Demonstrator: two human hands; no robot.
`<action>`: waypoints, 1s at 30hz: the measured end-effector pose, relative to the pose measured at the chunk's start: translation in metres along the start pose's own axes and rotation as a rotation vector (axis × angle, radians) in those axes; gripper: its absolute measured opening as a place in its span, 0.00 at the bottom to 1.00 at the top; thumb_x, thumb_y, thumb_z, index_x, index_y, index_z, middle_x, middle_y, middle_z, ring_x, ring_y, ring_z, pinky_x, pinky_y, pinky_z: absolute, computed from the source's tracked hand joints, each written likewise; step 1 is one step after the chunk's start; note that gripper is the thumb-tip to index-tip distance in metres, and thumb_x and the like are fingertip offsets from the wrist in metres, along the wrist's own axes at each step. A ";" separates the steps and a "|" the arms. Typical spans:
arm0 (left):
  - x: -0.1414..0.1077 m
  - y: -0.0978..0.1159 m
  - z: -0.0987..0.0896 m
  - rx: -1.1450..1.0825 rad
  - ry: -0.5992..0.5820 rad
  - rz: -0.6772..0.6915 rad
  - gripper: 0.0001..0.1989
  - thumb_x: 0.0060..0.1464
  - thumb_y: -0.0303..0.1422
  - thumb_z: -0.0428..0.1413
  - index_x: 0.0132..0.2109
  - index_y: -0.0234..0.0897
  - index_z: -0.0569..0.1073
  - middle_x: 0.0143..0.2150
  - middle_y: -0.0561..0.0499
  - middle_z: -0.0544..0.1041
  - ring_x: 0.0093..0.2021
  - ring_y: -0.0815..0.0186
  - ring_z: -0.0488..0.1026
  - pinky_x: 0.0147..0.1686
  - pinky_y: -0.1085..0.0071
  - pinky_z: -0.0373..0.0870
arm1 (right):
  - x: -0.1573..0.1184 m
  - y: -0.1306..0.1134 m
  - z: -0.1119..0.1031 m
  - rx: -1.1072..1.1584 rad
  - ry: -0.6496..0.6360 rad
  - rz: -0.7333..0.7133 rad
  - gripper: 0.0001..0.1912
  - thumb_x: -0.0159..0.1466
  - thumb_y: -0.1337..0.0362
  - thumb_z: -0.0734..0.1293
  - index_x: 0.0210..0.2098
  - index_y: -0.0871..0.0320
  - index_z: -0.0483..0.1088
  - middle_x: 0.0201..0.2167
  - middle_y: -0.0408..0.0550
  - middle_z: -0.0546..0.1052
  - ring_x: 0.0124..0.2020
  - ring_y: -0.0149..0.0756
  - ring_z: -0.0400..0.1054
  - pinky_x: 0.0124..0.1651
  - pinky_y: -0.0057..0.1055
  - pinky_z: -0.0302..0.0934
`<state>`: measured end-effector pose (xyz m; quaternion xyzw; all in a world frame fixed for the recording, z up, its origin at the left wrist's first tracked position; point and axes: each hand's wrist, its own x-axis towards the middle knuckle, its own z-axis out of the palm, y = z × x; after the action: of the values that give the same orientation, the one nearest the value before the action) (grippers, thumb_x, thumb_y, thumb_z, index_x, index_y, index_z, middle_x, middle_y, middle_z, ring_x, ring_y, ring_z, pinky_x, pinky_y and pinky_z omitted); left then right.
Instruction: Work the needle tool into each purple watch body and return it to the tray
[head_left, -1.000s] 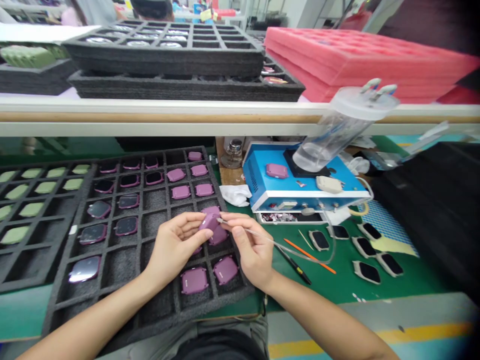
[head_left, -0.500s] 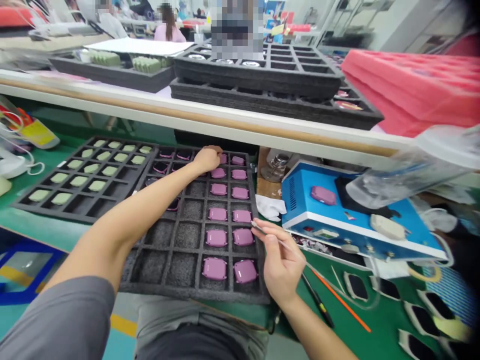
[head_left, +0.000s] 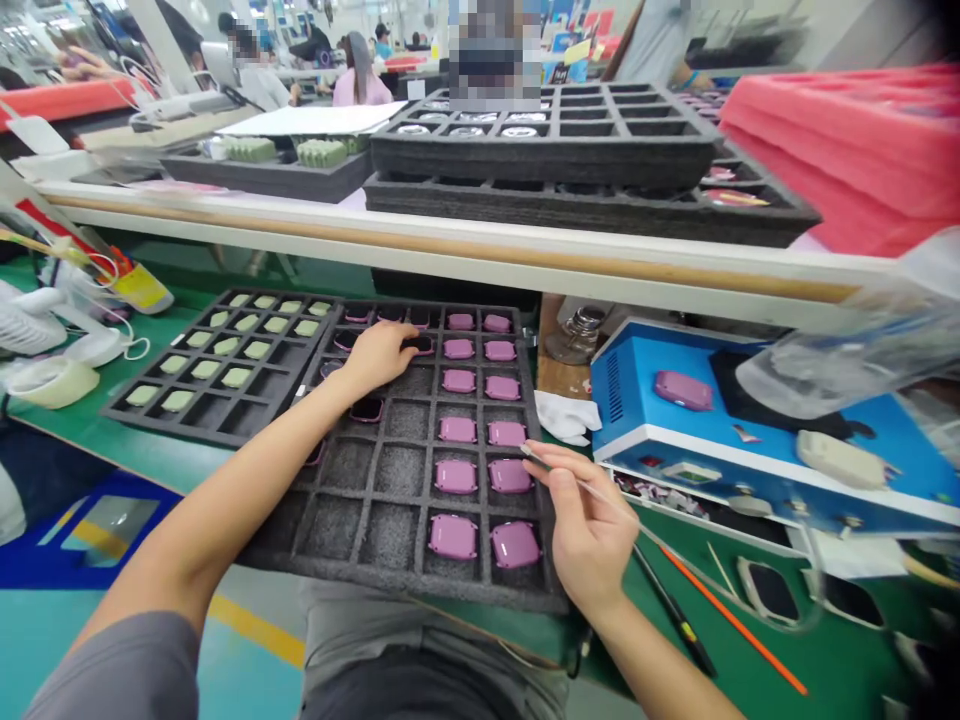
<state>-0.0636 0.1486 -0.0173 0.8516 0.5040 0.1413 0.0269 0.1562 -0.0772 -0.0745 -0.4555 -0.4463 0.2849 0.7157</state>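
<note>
Tube pinched in right hand

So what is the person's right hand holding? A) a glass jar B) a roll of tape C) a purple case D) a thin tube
D: the right hand pinches a thin tube between its thumb and fingers.
</note>
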 end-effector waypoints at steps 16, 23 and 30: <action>-0.079 0.110 0.003 -0.780 -0.141 -0.007 0.14 0.63 0.33 0.56 0.51 0.29 0.79 0.45 0.42 0.86 0.40 0.62 0.83 0.41 0.68 0.78 | 0.001 0.003 0.001 -0.027 0.060 -0.046 0.08 0.72 0.64 0.67 0.42 0.55 0.79 0.44 0.51 0.84 0.47 0.39 0.81 0.51 0.40 0.79; -0.090 0.130 0.014 -1.317 -0.285 -0.253 0.12 0.53 0.30 0.64 0.45 0.32 0.78 0.41 0.44 0.85 0.38 0.64 0.81 0.42 0.68 0.77 | 0.004 0.009 -0.004 -0.049 -0.001 -0.098 0.08 0.73 0.66 0.66 0.44 0.53 0.79 0.47 0.51 0.83 0.53 0.43 0.79 0.57 0.47 0.76; -0.093 0.133 0.014 -1.183 -0.214 -0.112 0.18 0.51 0.24 0.62 0.50 0.35 0.76 0.42 0.49 0.81 0.34 0.69 0.75 0.34 0.74 0.72 | 0.000 0.007 -0.007 -0.012 -0.047 -0.118 0.09 0.72 0.67 0.66 0.45 0.53 0.78 0.49 0.52 0.83 0.54 0.46 0.79 0.55 0.49 0.77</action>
<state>0.0113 0.0046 -0.0258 0.6738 0.3783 0.3096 0.5541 0.1625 -0.0764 -0.0822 -0.4257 -0.4908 0.2504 0.7178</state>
